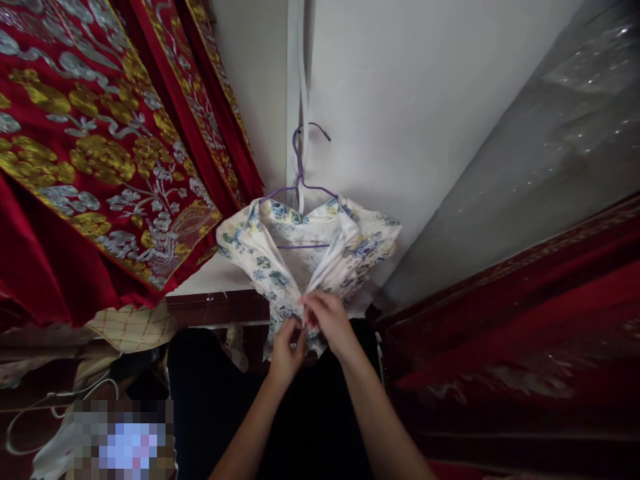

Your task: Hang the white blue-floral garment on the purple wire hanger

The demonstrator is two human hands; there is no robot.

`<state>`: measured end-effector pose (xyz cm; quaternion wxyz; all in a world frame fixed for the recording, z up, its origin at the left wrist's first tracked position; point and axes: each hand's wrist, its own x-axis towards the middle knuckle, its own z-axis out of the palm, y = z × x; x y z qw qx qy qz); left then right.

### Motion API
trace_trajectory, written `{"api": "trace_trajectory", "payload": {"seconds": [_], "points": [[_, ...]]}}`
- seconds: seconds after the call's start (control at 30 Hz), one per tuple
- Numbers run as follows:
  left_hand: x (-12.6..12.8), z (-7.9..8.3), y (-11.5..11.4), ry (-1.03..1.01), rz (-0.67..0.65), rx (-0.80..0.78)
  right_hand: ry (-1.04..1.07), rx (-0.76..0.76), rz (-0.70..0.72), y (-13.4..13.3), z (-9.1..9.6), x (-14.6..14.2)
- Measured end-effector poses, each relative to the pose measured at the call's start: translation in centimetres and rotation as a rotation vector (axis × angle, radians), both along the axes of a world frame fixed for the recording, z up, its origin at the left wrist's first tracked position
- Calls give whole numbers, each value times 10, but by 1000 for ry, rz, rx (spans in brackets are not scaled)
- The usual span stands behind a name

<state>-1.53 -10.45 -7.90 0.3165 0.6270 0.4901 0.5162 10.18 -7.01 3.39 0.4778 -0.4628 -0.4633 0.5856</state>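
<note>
A white shirt with a blue and yellow flower print point(280, 257) hangs on a purple wire hanger point(300, 183) against a white wall. Both my hands meet at the shirt's front opening, below the collar. My left hand point(286, 350) pinches the left edge of the cloth with its fingers closed. My right hand point(327, 320) is closed on the right edge, thumb and fingers pressed together. What lies between the fingertips is too small to make out.
Red cloth with gold and silver embroidery point(100, 147) hangs at the left. A clear plastic cover point(540, 153) and dark red fabric point(525, 333) fill the right. A dark wooden rail point(220, 307) runs behind the shirt. White cord and pale checked cloth point(130, 327) lie lower left.
</note>
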Motion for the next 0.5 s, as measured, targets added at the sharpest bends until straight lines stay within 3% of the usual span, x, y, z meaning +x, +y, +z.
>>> {"api": "trace_trajectory", "payload": {"seconds": [0.17,0.27,0.37,0.43,0.5], "points": [[13,-4,4,57,-76,-16,90,403,-138,52,111,-6],[16,9,18,88,-146,-11,69,491,-157,60,136,-9],[11,52,36,88,-216,40,64,499,-113,55,125,-9],[2,99,50,36,-211,171,62,486,-76,51,114,-6],[-8,152,61,-16,-90,381,59,492,-55,47,111,-4]]}}
